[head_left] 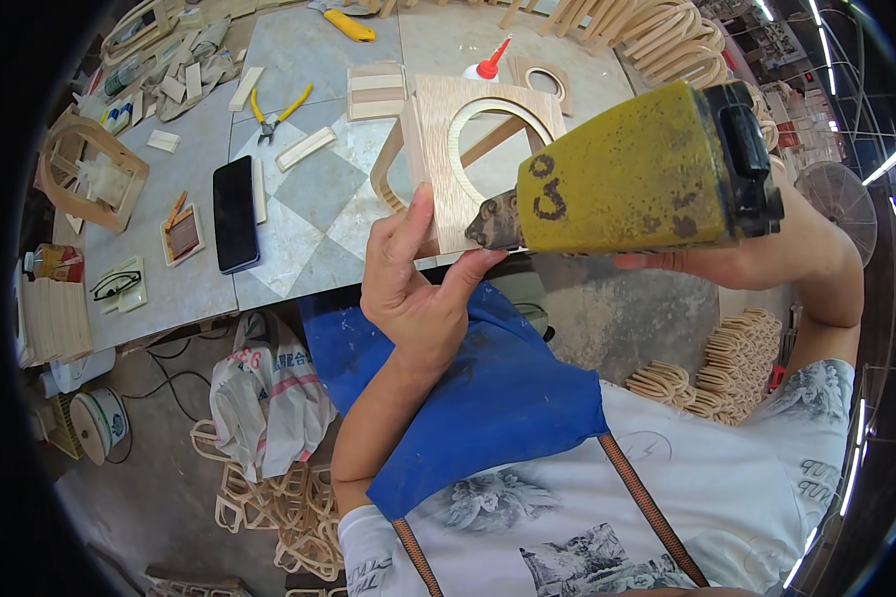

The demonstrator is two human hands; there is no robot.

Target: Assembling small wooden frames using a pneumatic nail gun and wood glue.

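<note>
My left hand point(413, 284) grips the lower left corner of a wooden box frame point(438, 169), its thumb along the bottom edge and a finger up the front. The frame's pale front panel has a large round hole, and a bent wooden side shows behind it. My right hand point(682, 264) is wrapped round the underside of a worn yellow nail gun point(622, 174) with a black end cap. Its body hides most of those fingers. The gun's dark metal nose point(495, 223) lies against the panel's lower right part, below the hole; exact contact cannot be told.
On the table point(299, 239) lie a phone point(234, 214), yellow-handled pliers point(274, 111), a yellow utility knife point(348, 25) and wood strips point(307, 148). A red-tipped glue bottle point(488, 66) stands behind the frame. Curved wooden parts point(667, 40) line the far right; more parts point(279, 497) lie on the floor.
</note>
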